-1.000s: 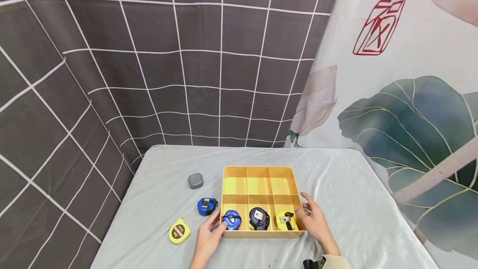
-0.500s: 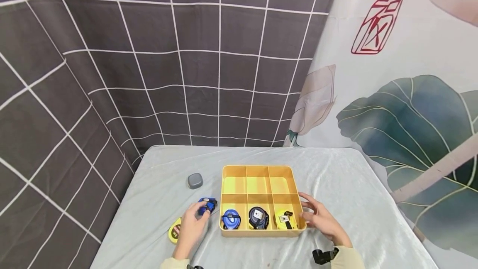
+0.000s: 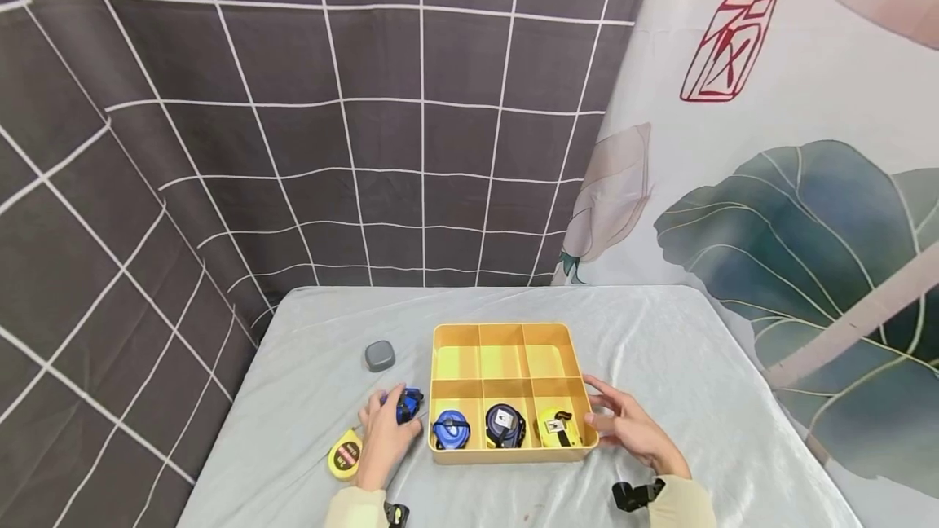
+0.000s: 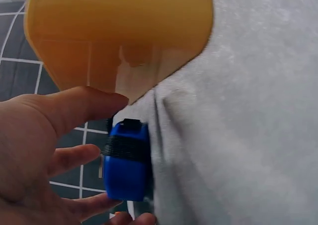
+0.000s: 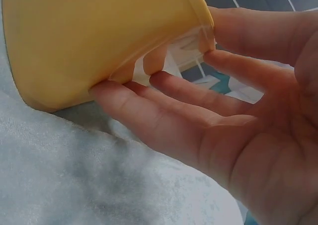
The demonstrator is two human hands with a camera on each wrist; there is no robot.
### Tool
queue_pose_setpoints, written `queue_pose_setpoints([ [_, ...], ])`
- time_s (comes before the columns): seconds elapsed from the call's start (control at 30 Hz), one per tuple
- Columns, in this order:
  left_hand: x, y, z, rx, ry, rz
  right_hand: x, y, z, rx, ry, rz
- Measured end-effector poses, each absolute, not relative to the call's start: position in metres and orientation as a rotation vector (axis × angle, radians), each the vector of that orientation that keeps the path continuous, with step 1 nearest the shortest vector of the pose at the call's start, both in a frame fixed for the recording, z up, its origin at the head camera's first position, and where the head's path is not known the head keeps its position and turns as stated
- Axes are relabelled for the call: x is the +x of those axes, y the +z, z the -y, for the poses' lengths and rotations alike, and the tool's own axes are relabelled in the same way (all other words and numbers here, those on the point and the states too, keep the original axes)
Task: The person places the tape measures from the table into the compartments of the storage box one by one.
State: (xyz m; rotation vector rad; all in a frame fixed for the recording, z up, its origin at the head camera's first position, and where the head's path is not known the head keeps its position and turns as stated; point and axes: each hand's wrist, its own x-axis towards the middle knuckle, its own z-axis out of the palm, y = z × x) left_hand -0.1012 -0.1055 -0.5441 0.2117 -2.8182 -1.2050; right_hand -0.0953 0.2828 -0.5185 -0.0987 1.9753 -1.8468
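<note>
My left hand (image 3: 385,440) reaches around a blue tape measure (image 3: 410,404) on the cloth, left of a yellow compartment box (image 3: 513,456). In the left wrist view, its thumb and fingers are spread about the blue tape measure (image 4: 125,178), with a gap below the thumb. My right hand (image 3: 637,432) rests its fingertips against the box's right side; the right wrist view has them touching the yellow wall (image 5: 99,41). The front row holds a round blue tape measure (image 3: 451,430), a dark one (image 3: 504,426) and a yellow one (image 3: 557,429), one per compartment.
A yellow tape measure (image 3: 345,456) lies left of my left wrist. Farther back is a small grey rounded-square object (image 3: 380,355). Everything stands on a table with a pale cloth (image 3: 645,332). A dark grid-patterned curtain (image 3: 381,137) hangs behind.
My left hand has left the box's front left corner and moved left to the loose blue tape measure. The right hand stays at the box's right side, shifted slightly outward.
</note>
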Motion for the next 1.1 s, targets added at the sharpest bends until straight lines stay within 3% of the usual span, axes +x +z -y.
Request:
queue_pose_setpoints([
  [1.1,-0.123,-0.555,0.098,0.22,-0.89,2.897,-0.091,-0.526,-0.279,-0.072,-1.89,-1.992],
])
